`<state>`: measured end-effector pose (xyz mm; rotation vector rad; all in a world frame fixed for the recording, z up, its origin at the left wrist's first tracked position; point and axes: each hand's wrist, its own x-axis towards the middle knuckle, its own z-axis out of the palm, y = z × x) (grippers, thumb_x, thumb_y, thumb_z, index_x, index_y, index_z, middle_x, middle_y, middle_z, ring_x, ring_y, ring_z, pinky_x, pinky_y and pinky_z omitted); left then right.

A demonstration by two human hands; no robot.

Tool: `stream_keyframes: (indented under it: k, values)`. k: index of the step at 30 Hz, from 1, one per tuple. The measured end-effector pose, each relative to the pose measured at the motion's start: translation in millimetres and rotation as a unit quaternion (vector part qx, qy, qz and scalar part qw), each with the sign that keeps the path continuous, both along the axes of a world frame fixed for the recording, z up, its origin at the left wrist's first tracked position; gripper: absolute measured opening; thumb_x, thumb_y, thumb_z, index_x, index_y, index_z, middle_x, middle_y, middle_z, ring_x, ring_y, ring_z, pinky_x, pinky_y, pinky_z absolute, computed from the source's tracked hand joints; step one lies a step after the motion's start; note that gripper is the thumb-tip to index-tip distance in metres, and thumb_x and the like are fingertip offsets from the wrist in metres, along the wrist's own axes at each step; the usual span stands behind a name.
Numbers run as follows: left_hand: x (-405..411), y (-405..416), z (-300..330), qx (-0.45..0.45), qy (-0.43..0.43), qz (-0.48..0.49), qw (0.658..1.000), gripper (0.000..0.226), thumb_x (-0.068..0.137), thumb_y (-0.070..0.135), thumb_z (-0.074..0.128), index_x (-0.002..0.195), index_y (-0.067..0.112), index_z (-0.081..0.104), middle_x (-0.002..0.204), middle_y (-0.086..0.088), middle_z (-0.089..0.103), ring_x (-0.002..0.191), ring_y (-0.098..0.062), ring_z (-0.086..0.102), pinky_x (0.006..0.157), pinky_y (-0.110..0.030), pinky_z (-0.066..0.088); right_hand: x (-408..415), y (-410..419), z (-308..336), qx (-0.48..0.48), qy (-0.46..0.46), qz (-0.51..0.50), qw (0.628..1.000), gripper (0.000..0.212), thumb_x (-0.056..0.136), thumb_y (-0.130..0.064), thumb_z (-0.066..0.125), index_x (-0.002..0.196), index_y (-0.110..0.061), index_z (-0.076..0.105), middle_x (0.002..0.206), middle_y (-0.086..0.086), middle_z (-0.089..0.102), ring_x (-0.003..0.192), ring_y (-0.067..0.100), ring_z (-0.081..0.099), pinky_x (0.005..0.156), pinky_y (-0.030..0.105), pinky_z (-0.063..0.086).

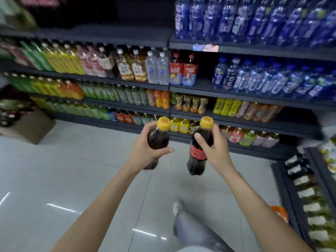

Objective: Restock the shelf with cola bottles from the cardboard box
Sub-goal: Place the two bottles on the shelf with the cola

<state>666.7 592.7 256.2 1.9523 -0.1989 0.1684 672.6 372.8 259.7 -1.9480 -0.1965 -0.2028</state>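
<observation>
Bottles are in transit, none of this pair shelved yet: left hand (pixel 145 148) fingers grip one cola bottle (pixel 157 138), right hand (pixel 216 151) fingers grip another (pixel 198 160), both held upright mid-aisle toward the shelf (pixel 205 84) gap at 12 o'clock, box (pixel 29 130) at 9.

Two cola bottles (pixel 157 140) with yellow caps, one per hand: one in the left hand (pixel 145 151), one (pixel 199 151) in the right hand (pixel 216 151). Two arms. Two red-labelled bottles (pixel 183 70) with red caps side by side on a middle shelf (pixel 200 88); two clear bottles with white caps (pixel 157 68) just left of them. Five shelf levels visible on the facing rack. One cardboard box (pixel 29 128) at far left on the floor (pixel 72 179). One leg and one pale shoe (pixel 177 206) below. Blue bottles (pixel 272 77), green and yellow ones too blurred and too crowded for counting.
</observation>
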Motion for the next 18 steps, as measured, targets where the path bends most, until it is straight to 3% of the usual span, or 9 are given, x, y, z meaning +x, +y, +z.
stream_keyframes:
  k: [4,9,12,15,18]
  values:
    - [94,55,17,-0.015,-0.036,0.079,0.996,0.059,0.065,0.025,0.087,0.109,0.027,0.048,0.100,0.011,0.060,0.096,0.002,0.058,0.080,-0.011,0.043,105,54,15,0.052,-0.008,0.066,0.996,0.019,0.090,-0.034,0.054,0.107,-0.036,0.045,0.104,-0.019,0.056,0.098,-0.015,0.052,0.082,0.004,0.038]
    - [217,118,59,-0.080,-0.116,0.192,0.971,0.052,0.067,0.034,0.078,0.108,0.020,0.048,0.101,-0.002,0.059,0.095,-0.009,0.058,0.081,-0.017,0.044,240,124,49,0.105,-0.038,0.105,0.988,0.025,0.091,-0.034,0.052,0.111,-0.044,0.041,0.110,-0.027,0.050,0.104,-0.019,0.047,0.088,0.003,0.034]
    - [277,148,81,-0.073,-0.188,0.227,0.953,0.051,0.070,0.034,0.077,0.110,0.021,0.048,0.103,0.002,0.056,0.098,-0.005,0.055,0.086,-0.015,0.042,312,172,72,0.116,-0.101,0.096,0.984,0.024,0.094,-0.032,0.055,0.116,-0.034,0.044,0.106,-0.019,0.051,0.099,-0.015,0.050,0.086,0.004,0.034]
    - [331,175,98,-0.089,-0.228,0.257,0.935,0.054,0.071,0.026,0.079,0.110,0.039,0.043,0.106,0.013,0.053,0.099,0.010,0.051,0.087,-0.007,0.037,372,221,89,0.139,-0.146,0.096,0.975,0.036,0.093,-0.018,0.056,0.122,-0.001,0.042,0.105,-0.008,0.050,0.093,-0.014,0.051,0.082,0.002,0.037]
    - [391,213,107,-0.115,-0.256,0.266,0.922,0.052,0.074,0.024,0.078,0.111,0.037,0.044,0.105,0.013,0.052,0.100,0.008,0.051,0.088,-0.009,0.037,430,266,97,0.118,-0.197,0.084,0.970,0.034,0.091,-0.019,0.057,0.121,-0.010,0.043,0.107,-0.013,0.051,0.097,-0.008,0.051,0.088,0.008,0.037]
